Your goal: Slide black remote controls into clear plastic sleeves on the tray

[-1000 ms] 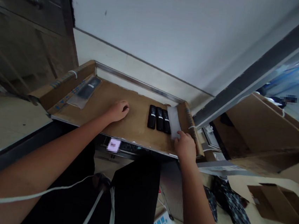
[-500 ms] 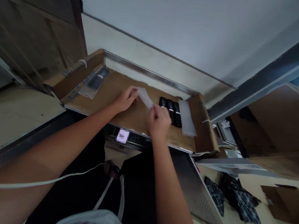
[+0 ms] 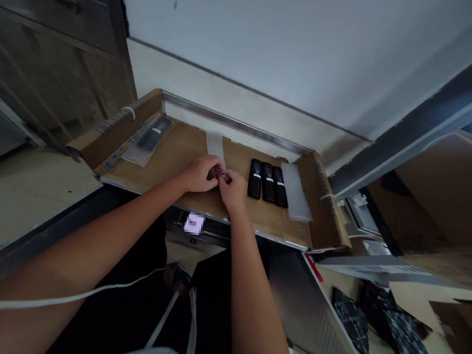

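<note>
My left hand (image 3: 200, 175) and my right hand (image 3: 232, 188) meet over the middle of the cardboard-lined tray (image 3: 180, 149). Their fingertips pinch the near end of a translucent plastic bag (image 3: 215, 143), whose far end points toward the back wall. Three black remote controls (image 3: 268, 181) with white labels lie side by side to the right of my right hand. Beyond them rests a stack of clear plastic bags (image 3: 297, 191). At the tray's left, another black remote control (image 3: 155, 133) lies in or on a clear bag (image 3: 137, 154); I cannot tell which.
Raised cardboard flaps (image 3: 320, 207) stand at both tray ends, and a metal rail (image 3: 233, 122) runs along the back. A white cable (image 3: 82, 295) crosses my left forearm. Large cardboard boxes (image 3: 435, 190) stand at right, with dark patterned bags (image 3: 397, 326) on the floor below.
My hands have come together at one end of the plastic bag. Earlier they held it stretched between them; now it points away toward the back. The view has shifted slightly.
</note>
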Demonstrator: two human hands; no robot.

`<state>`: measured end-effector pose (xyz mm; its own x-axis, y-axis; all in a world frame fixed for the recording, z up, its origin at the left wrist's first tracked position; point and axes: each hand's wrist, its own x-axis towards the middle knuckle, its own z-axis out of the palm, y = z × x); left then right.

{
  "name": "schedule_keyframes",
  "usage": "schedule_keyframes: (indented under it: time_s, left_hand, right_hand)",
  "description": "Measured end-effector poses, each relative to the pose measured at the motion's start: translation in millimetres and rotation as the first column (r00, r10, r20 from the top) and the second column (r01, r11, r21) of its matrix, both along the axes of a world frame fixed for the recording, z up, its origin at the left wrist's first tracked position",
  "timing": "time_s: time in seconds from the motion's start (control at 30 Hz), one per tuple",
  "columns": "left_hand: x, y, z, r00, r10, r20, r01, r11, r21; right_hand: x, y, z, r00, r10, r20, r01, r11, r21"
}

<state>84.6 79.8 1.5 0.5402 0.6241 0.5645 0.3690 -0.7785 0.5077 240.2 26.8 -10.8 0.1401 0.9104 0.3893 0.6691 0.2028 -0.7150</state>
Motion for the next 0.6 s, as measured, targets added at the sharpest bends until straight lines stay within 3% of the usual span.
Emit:
schedule_keyframes:
  time_s: [0.17,0.23,0.3,0.33,0.4,0.47,0.53,0.6]
  left_hand:
    - [1,3,-3.4,0.996,0.078,-0.034,-0.078,0.997,-0.016]
    - [2,5,-4.2,0.993,0.111,-0.040,-0.111,0.994,-0.014]
    - [4,8,-5.4,0.988,0.150,-0.049,-0.151,0.989,-0.013]
    - [4,9,-6.2,0.985,0.165,-0.051,-0.166,0.986,-0.011]
    - [6,11,-7.8,0.984,0.172,-0.049,-0.172,0.985,0.000]
    - [7,12,-8.7,0.986,0.159,-0.047,-0.159,0.987,0.011]
    - [8,13,-8.6,0.988,0.149,-0.046,-0.148,0.989,0.014]
    - [8,12,-7.9,0.987,0.152,-0.047,-0.152,0.988,0.005]
  right_hand:
    - [0,-3,12.3,0.994,-0.050,-0.099,0.053,0.998,0.030]
    - [-5,-19,18.4,0.984,-0.094,-0.150,0.107,0.991,0.080]
    - [-15,-50,13.1,0.977,-0.127,-0.170,0.151,0.978,0.141]
    - [-21,-69,3.7,0.977,-0.140,-0.160,0.167,0.972,0.168]
    - [-33,-105,-29.7,0.991,-0.065,-0.115,0.084,0.982,0.170]
    - [-39,-129,-76.3,0.997,0.058,-0.052,-0.058,0.998,-0.009]
    - [-36,-135,-123.7,0.999,0.047,-0.005,-0.047,0.971,-0.234]
    - [-29,-125,-160.1,0.995,0.061,0.078,-0.029,0.932,-0.361]
